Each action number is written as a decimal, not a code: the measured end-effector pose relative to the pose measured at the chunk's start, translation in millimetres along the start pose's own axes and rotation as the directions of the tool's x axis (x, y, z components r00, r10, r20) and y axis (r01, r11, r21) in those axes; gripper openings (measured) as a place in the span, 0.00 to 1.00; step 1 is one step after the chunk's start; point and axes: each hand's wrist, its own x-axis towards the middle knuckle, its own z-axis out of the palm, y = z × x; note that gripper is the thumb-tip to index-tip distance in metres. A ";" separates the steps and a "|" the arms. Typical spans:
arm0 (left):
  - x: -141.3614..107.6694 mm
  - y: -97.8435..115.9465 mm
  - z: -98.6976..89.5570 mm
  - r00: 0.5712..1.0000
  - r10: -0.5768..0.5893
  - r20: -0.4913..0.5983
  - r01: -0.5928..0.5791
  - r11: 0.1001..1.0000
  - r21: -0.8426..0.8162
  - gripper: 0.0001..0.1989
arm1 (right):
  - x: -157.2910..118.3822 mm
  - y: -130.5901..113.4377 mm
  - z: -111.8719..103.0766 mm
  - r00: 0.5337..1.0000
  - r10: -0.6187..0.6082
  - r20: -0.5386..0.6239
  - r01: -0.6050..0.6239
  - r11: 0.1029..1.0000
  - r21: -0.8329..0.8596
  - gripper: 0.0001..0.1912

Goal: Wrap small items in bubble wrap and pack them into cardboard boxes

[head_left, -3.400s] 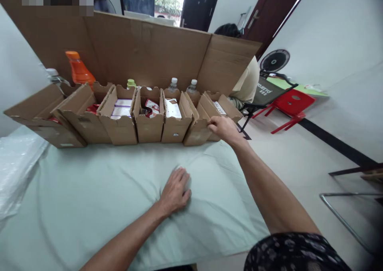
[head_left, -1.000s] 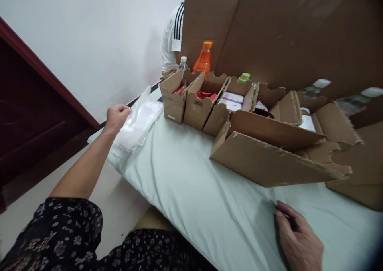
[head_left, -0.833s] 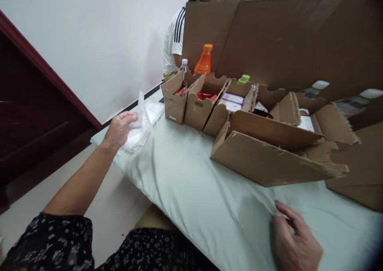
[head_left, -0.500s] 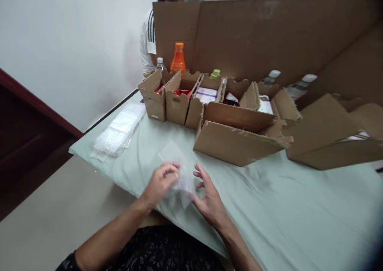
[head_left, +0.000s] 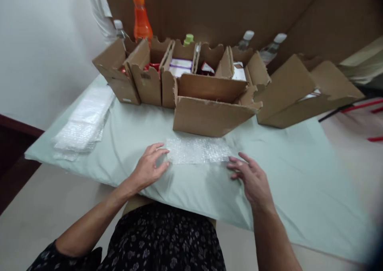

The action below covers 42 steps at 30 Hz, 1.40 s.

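Note:
A strip of clear bubble wrap (head_left: 197, 150), which looks like a flat bag, lies spread sideways on the pale green cloth (head_left: 197, 189). At its left end my left hand (head_left: 151, 163) has its fingers apart, the tips at or just beside the edge. My right hand (head_left: 249, 177) is over the right end, fingers loosely bent and spread, fingertips by the corner. Neither hand is closed on the wrap; whether the tips touch it is hard to make out. A low cardboard box (head_left: 209, 113) stands just behind the strip.
A stack of bubble wrap bags (head_left: 86, 121) lies at the left. Several cardboard bins (head_left: 148, 83) with small packets stand in a row behind. Beyond them are an orange bottle (head_left: 141, 21) and clear bottles (head_left: 271, 47). Another carton (head_left: 287, 95) stands right. A person's white sleeve (head_left: 100, 11) shows upper left.
The bubble wrap, earlier held up in my left hand, now lies flat on the cloth. My hands have moved apart to its two ends, and the left has let go. The view has tilted down.

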 end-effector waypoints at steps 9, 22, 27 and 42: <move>20.2 -16.3 31.4 0.977 0.144 0.159 -0.194 0.909 0.368 0.25 | 9.9 -4.1 -11.1 0.838 -0.465 0.284 0.537 0.615 -0.578 0.29; 5.6 26.7 -16.5 0.987 -0.104 -0.123 0.058 0.943 -0.328 0.08 | -38.4 -57.8 -13.2 0.829 -0.476 0.293 0.549 0.791 -0.270 0.14; 26.6 46.9 -20.7 0.963 -0.195 -0.185 0.098 0.896 -0.432 0.08 | -35.7 -52.7 -5.4 0.917 -0.377 0.128 0.390 0.916 -0.100 0.17; 66.8 -14.3 12.2 0.949 -0.186 -0.254 0.197 0.980 0.019 0.18 | -9.9 18.5 20.6 0.901 -0.433 0.037 0.390 0.769 -0.506 0.28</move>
